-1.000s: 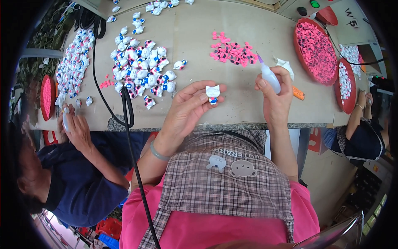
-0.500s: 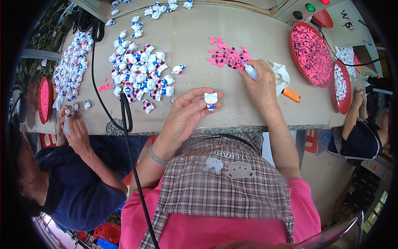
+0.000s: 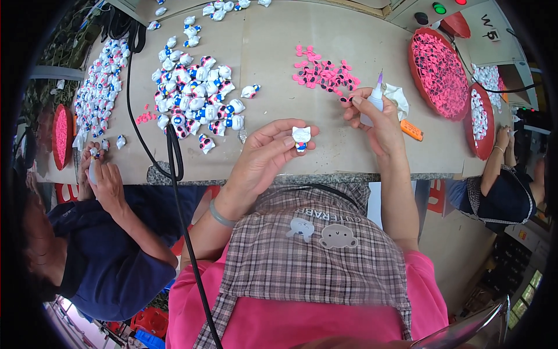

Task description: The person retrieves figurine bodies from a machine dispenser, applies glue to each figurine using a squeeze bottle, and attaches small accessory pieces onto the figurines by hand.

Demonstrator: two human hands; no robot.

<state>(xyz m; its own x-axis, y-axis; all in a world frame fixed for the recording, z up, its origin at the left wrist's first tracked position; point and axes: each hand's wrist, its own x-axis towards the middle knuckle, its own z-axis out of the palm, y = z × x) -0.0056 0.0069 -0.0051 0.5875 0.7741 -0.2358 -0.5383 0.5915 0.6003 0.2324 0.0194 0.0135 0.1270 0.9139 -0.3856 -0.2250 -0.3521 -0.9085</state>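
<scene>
Our left hand [image 3: 264, 160] pinches a small white cat figurine [image 3: 301, 138] between thumb and fingertips, held just over the near edge of the table [image 3: 372, 145]. We judge it light, stiff and smooth, best gripped by its sides. Our right hand [image 3: 378, 119] is closed around a small glue bottle [image 3: 375, 102], right of the figurine. Beyond the figurine lie loose pink bows [image 3: 325, 72]; far right of it sit round red trays [image 3: 439, 72].

Left hand [image 3: 264, 157] raised, fingers [image 3: 293, 139] pinched together; right hand [image 3: 375, 119] curled closed, forearms bent inward.
</scene>
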